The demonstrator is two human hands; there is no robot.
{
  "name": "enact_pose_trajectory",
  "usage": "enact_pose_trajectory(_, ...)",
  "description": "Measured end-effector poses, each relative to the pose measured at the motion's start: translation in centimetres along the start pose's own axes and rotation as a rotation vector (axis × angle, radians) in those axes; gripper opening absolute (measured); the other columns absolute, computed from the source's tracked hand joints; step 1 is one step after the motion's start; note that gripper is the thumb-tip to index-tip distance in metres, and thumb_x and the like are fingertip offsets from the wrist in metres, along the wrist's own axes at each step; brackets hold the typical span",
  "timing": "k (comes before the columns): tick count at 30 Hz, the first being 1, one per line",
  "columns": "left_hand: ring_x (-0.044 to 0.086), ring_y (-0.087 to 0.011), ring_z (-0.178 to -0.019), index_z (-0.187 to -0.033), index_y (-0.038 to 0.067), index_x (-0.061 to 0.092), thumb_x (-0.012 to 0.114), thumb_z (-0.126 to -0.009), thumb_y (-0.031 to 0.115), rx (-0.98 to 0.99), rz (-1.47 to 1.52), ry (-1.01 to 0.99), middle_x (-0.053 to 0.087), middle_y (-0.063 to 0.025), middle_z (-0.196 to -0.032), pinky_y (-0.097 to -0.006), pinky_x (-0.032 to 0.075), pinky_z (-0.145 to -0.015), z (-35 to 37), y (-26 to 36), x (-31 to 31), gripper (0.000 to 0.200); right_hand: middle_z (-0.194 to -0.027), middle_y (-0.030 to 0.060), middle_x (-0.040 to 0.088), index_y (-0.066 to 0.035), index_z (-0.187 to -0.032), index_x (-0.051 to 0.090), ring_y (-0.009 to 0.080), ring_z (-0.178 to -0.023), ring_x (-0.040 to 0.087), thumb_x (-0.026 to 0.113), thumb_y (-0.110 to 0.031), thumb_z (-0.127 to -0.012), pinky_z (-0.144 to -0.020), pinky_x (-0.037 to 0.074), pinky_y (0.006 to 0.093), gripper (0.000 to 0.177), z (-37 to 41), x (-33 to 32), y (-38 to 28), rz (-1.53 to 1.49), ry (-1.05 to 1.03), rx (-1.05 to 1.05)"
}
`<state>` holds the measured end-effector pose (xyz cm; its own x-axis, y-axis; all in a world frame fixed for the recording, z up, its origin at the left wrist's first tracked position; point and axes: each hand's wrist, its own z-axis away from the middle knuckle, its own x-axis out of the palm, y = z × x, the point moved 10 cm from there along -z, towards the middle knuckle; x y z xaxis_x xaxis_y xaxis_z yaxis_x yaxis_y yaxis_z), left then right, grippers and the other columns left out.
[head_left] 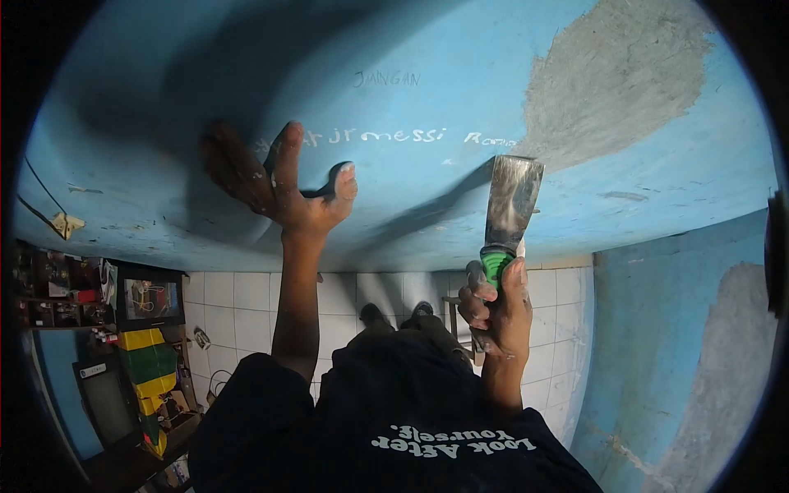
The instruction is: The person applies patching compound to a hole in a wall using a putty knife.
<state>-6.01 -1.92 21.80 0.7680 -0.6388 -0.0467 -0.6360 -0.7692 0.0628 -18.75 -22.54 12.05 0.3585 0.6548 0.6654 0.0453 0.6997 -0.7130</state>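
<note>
A blue wall carries white handwriting and a rough grey patch at the upper right. My left hand is spread against the wall over part of the writing, holding nothing. In my right hand is a scraper with a green handle and a wide metal blade pointing up. The blade's tip lies at the wall, near the lower left edge of the grey patch and the end of the writing. White residue marks the fingers of both hands.
At the left are shelves with small items, screens and a yellow and green cloth. White floor tiles lie below, with a wooden stool near my feet. Another blue wall stands at the right.
</note>
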Motion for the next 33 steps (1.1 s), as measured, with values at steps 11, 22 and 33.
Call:
enact_pose_trajectory(11,0.020,-0.0493,-0.143,-0.138,0.027,0.049,0.057,-0.084,0.056,0.012,0.025,0.008,0.030,-0.0295,-0.152,-0.0701,0.014,-0.109,-0.1,-0.2,-0.1,0.062,-0.068,-0.0027,0.038,-0.014,-0.114,0.045,0.0041,-0.045,0.031,0.045,-0.046,-0.102,-0.035,0.025,0.0162,0.035,0.4,-0.1,0.3,0.004,0.055,0.010)
enact_pose_trajectory(22,0.019,-0.0494,-0.143,-0.137,0.026,0.050,0.058,-0.083,0.057,-0.008,0.050,-0.010,0.030,-0.0294,-0.152,-0.0701,0.012,-0.110,0.2,-0.4,0.2,0.063,-0.066,-0.0027,0.039,-0.013,-0.107,0.045,0.0038,-0.043,0.029,0.043,-0.049,-0.102,-0.035,0.025,0.0169,0.036,-0.2,-0.1,0.4,-0.056,-0.017,0.023)
enact_pose_trajectory(33,0.017,-0.0494,-0.144,-0.138,0.028,0.047,0.058,-0.084,0.057,0.008,0.030,0.003,0.028,-0.0293,-0.153,-0.0701,0.011,-0.111,-0.2,-0.3,0.1,0.062,-0.066,-0.0027,0.039,-0.013,-0.104,0.046,0.0039,-0.044,0.029,0.045,-0.049,-0.101,-0.035,0.025,0.0177,0.037,0.0,-0.8,1.0,-0.080,0.055,0.053)
